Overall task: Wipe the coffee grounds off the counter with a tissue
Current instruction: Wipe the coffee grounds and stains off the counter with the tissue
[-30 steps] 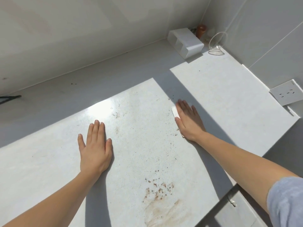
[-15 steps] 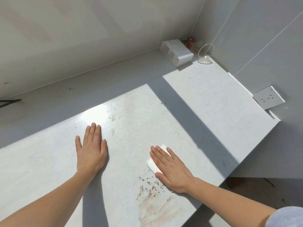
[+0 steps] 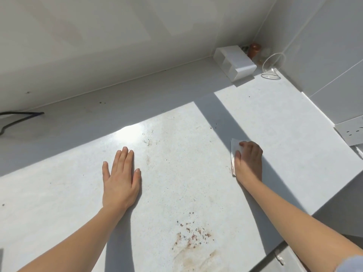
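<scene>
My right hand (image 3: 248,160) has its fingers curled over a folded white tissue (image 3: 234,149) and presses it on the white counter (image 3: 284,122), right of centre. The tissue's near edge shows a brown stain. My left hand (image 3: 119,173) lies flat on the counter with fingers straight, holding nothing. Brown coffee grounds (image 3: 194,235) and a pale brown smear lie near the counter's front edge, between my forearms. A few smaller specks (image 3: 148,141) sit farther back, beyond my left hand.
A white box (image 3: 234,62) lies in the back right corner, with a brown-capped jar (image 3: 255,49) and a clear glass (image 3: 273,64) beside it. A wall socket (image 3: 351,132) is at the right wall. A black cable (image 3: 17,116) lies at the far left.
My right hand has carried the tissue from beside the grounds near the front edge back up and to the right, and its fingers have curled. My left hand stays flat.
</scene>
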A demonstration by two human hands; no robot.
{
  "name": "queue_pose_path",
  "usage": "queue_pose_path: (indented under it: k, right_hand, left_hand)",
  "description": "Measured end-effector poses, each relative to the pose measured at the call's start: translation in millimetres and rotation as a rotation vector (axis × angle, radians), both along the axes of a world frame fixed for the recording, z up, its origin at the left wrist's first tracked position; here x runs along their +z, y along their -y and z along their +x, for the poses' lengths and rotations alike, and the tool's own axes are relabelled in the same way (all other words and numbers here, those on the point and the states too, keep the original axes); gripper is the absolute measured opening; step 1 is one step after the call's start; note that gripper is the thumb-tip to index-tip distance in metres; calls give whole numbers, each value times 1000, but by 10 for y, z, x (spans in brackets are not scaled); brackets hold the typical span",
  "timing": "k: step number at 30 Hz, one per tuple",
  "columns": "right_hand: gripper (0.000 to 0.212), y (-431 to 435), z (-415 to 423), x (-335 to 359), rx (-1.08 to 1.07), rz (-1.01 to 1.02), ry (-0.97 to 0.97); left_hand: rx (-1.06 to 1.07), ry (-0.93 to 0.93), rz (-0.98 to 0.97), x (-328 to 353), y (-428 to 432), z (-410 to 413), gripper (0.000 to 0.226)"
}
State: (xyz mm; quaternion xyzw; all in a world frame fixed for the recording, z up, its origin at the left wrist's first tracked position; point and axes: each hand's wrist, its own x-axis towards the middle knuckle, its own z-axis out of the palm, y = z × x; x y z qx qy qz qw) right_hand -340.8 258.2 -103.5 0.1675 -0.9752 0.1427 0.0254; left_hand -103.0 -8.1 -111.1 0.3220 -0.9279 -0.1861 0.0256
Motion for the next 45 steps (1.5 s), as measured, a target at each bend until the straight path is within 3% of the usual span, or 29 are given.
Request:
queue_pose_path:
  k: [6,13,20,23,26,29,31,35,37,41,45]
  right_hand:
    - [60,730,-555,-53,66,139,121]
    - [63,1513,240,1,758,292,152]
    - [64,1062,956,-8,1129,318,152]
    - [63,780,1064,-21,1069,233,166]
    - [58,589,1001,-36,725,20,162]
    - [36,642,770,-55,389,-106,115]
    - [21,770,563,-54,281,-73,72]
    - [12,1168,113,25,347,97,-93]
    - [14,1451,-26,47,384,85,-80]
    - [47,2016,37,-52,518,85,122]
    - [63,2246,287,-66,895,229,172]
  left_hand:
    - [-3,2,-7,-36,-1,10,61]
    - [-6,2,-4,-26,9,-1,61]
    - [6,-36,11,6,-2,5,59]
    - [15,-44,20,12,-2,12,59]
    - [24,-42,30,12,-4,22,59]
    - [25,-40,38,24,-5,22,60]
    - [22,-38,42,26,-1,22,60]
    - [27,-42,47,35,-4,17,59]
    - [29,-43,52,41,-4,17,60]
    - [29,-40,60,29,-8,19,59]
    - [15,-33,49,13,-5,14,59]
